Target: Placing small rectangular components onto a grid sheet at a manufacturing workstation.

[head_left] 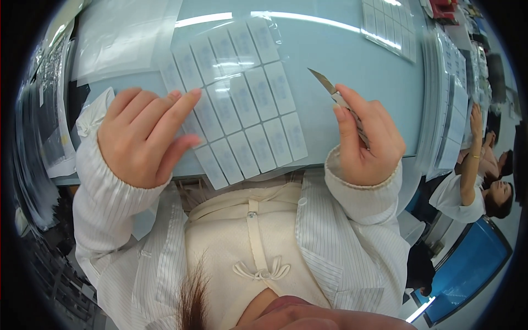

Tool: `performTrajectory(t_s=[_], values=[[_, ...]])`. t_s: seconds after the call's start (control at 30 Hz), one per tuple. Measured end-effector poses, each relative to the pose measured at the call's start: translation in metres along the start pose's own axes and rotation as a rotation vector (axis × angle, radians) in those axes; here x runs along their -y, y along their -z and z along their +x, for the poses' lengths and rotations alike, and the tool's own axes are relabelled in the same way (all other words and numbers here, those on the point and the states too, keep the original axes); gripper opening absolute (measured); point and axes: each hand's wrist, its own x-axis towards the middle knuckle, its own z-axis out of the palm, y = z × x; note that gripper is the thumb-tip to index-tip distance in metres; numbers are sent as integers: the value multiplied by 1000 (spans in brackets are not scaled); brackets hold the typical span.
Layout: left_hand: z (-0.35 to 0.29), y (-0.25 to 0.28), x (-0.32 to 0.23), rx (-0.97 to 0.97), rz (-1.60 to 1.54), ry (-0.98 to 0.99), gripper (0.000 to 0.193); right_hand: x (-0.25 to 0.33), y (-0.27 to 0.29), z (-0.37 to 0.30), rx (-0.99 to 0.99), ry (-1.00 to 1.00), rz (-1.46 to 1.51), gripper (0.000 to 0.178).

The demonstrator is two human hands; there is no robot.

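Note:
A clear-covered sheet of pale rectangular labels in rows [239, 104] lies at a slant on the table, its lower corner reaching past the front edge. Over its left side is my left hand [144, 132], fingers stretched out and thumb apart, gripping nothing; whether the fingertips touch the sheet I cannot tell. My right hand [369, 137] is closed round the handle of a craft knife [324, 82]. The knife's pointed blade tilts up and to the left, apart from the sheet and to its right.
Clear plastic film or bags [124, 41] lie at the back left of the pale blue table [324, 33]. Another label sheet [390, 25] lies at the back right. Stacked sheets [451, 104] line the right side, and plastic-wrapped stacks [55, 104] the left. Other people [467, 187] are farther right.

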Motion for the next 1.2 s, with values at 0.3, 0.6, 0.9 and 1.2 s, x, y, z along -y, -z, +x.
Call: performTrajectory(t_s=[0.3,0.6,0.9,1.2], values=[[68,-6,16,-69,-56,-198,72,10,-4,24,-41,29,-36,36],[74,-7,8,60,-116,-68,83,15,-29,54,-6,118,-44,29],[75,-9,10,43,-131,-94,88,19,-45,58,89,121,-59,28],[73,-12,12,12,-130,-91,88,18,-50,60,96,141,-92,26]])
